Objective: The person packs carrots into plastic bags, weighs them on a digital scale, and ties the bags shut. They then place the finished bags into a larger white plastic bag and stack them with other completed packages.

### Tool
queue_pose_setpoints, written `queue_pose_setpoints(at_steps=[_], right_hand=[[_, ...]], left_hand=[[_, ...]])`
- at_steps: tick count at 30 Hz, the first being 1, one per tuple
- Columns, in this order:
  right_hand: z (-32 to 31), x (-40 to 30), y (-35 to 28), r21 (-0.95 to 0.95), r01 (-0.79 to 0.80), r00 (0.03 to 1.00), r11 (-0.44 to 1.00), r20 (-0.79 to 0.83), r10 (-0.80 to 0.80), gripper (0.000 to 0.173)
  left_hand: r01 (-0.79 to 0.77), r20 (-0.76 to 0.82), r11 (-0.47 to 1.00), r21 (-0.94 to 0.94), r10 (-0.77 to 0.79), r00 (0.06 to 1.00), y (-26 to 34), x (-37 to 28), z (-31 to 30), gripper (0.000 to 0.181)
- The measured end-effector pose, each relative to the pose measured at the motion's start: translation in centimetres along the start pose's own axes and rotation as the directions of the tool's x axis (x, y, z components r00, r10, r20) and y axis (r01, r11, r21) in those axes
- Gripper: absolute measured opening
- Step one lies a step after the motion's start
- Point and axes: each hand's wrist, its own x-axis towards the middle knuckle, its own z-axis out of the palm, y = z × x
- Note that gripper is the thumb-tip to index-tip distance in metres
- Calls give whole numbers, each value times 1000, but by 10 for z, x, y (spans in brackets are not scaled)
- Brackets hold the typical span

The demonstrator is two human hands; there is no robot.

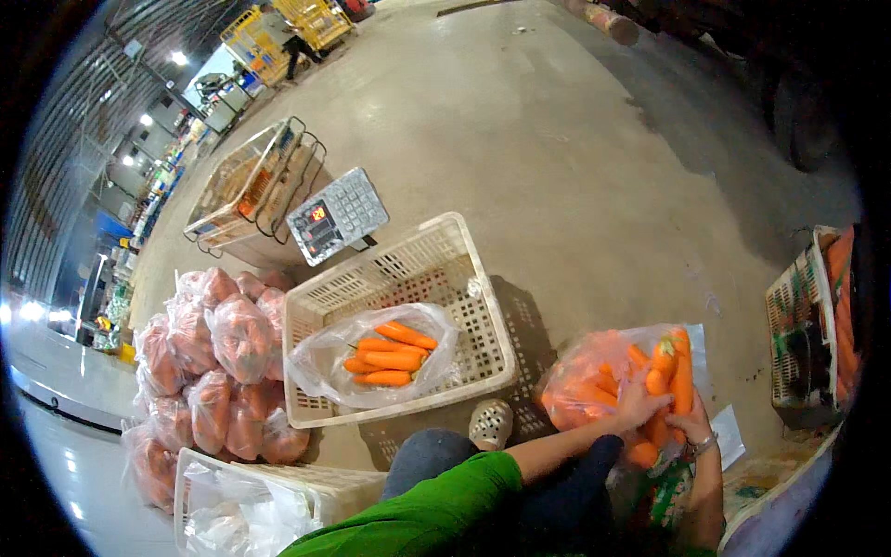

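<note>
Both of my hands are at a large clear plastic bag of carrots (581, 390) at the lower right. My left hand (639, 402) is on carrots at the bag's mouth. My right hand (690, 421) is closed around carrots (681, 369) held upright at the bag's right side. To the left, a white plastic crate (487, 292) holds an open clear plastic bag (317, 369) with several carrots (393, 360) lying in it. A digital scale display (337, 217) with lit red figures stands behind the crate.
Tied bags of carrots (240, 338) are piled left of the crate. A crate of plastic bags (243, 505) stands at the lower left, another crate (800, 334) at the right. A wire-handled basket (257, 188) is beyond the scale. A person (289, 42) is near yellow cage trolleys (317, 21).
</note>
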Motion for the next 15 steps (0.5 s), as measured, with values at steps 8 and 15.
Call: queue_pose_setpoints(at_steps=[8,15], right_hand=[[12,-2,-5,224,-151,988,963,1,155,73],[18,-1,-24,104,-39,999,994,-4,40,85]], left_hand=[[81,69,936,-342,-61,996,-3,7,-4,55],[556,404,518,-651,-383,831,48,-8,-26,41]])
